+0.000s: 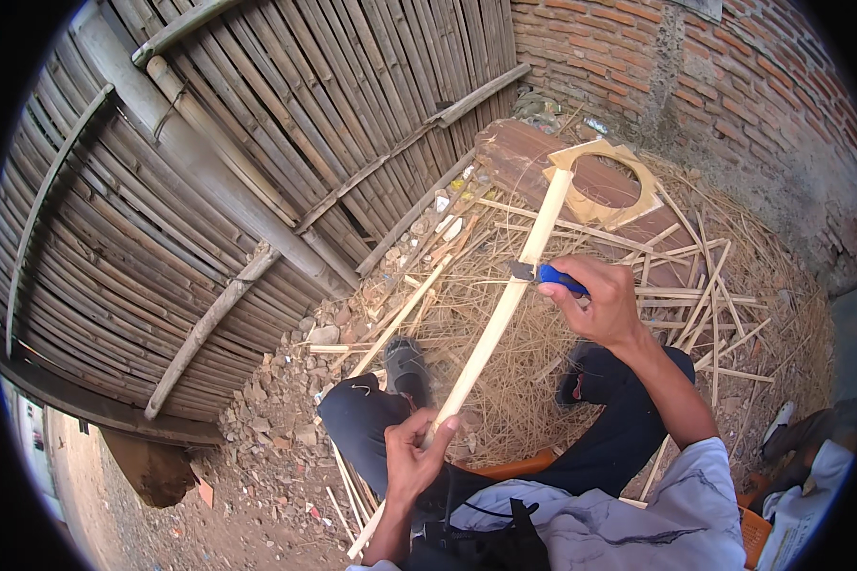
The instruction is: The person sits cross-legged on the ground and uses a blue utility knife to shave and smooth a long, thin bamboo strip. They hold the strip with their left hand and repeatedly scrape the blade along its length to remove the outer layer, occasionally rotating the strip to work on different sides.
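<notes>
A long pale wooden strip, perhaps split bamboo, slants from near my lap up to the far right. My left hand grips its lower part between thumb and fingers. Closed around the blue handle of a small knife is my right hand. The knife's dark blade lies across the strip, about midway along, touching it. The strip's far end overlaps a flat tan ring-shaped piece with a round opening.
Under the ring lies a brown board. Thin shavings and several loose strips cover the ground. A bamboo wall rises on the left, a brick wall at the back right. Another person's shoe shows at the right.
</notes>
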`<state>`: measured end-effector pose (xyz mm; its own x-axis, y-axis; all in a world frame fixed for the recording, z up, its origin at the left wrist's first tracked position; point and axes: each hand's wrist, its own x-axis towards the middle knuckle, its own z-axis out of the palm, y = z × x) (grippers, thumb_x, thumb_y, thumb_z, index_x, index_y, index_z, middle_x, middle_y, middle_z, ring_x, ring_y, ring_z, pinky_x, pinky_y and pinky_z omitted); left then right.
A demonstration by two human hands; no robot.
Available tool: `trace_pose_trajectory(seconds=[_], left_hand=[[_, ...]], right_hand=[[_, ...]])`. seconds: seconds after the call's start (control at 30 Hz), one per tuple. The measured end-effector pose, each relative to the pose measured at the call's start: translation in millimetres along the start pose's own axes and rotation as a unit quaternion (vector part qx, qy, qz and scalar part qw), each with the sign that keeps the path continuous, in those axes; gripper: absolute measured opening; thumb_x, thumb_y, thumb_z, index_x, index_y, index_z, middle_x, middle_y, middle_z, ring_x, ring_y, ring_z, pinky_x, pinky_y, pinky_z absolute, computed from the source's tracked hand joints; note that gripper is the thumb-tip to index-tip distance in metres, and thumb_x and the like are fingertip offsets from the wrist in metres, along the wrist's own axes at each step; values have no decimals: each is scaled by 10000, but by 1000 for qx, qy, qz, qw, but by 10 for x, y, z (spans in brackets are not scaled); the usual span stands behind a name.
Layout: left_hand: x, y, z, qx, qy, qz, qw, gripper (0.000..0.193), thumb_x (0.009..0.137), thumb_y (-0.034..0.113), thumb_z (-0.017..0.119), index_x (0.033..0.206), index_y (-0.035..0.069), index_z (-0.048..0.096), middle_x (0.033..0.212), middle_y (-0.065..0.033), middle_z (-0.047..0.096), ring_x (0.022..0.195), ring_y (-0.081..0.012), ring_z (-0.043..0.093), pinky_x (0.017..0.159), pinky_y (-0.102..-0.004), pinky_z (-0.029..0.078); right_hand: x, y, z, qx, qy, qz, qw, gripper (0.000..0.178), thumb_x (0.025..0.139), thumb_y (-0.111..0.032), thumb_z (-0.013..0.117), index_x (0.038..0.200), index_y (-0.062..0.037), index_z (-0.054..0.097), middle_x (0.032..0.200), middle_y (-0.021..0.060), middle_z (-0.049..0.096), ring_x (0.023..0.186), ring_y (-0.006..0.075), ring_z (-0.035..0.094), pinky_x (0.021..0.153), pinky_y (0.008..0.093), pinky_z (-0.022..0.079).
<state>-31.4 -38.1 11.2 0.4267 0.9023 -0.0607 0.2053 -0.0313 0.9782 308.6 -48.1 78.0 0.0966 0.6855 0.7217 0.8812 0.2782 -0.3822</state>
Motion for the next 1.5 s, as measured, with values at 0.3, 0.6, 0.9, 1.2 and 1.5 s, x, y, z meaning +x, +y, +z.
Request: trace_pose_trajectory(seconds=[0.3, 0.6, 0.9, 1.2, 1.5], left_hand=[[-86, -188, -190, -20, 7, -55, 998, 184, 1051, 164, 789, 1027, -18, 801, 675, 97, 578, 630, 11, 403, 553, -234, 252], [-87, -154, -238, -39, -7, -74, 996, 199, 1067, 166, 771, 1038, -30, 785, 715, 101, 576, 660, 6, 406, 567, -236, 259], [-222, -209, -366, -26, -2, -87, 996, 173, 1055, 154, 784, 1035, -18, 792, 735, 88, 625, 669, 11, 446, 583, -216, 296], [-296, -310, -740, -19, 80, -119, 989, 340, 1121, 297, 692, 934, 14, 703, 617, 101, 458, 546, -1, 310, 512, -263, 187], [86, -54, -410, -27, -63, -159, 985, 546, 1196, 444, 472, 1054, -22, 718, 660, -29, 603, 517, -89, 564, 444, -258, 408]], right_hand=[[278, 642, -29, -67, 7, 67, 995, 367, 1014, -390, 784, 1092, -32, 812, 859, 139, 806, 684, 273, 774, 621, 376, 583], [390, 456, 174, -23, 13, 73, 997, 340, 1024, -361, 777, 1072, -26, 806, 772, 142, 757, 619, 264, 718, 590, 368, 544], [729, 1313, -190, -132, 78, 182, 971, 443, 1067, -455, 681, 1099, -32, 811, 696, 157, 706, 586, 291, 660, 588, 437, 489], [334, 1592, -471, -187, -317, 250, 896, 449, 996, -464, 741, 1147, -50, 825, 1067, 260, 790, 1030, 421, 762, 889, 511, 579], [-41, 1129, 3, -57, -340, 241, 907, 521, 979, -466, 792, 1334, -88, 743, 1079, 173, 796, 1048, 360, 762, 900, 463, 587]])
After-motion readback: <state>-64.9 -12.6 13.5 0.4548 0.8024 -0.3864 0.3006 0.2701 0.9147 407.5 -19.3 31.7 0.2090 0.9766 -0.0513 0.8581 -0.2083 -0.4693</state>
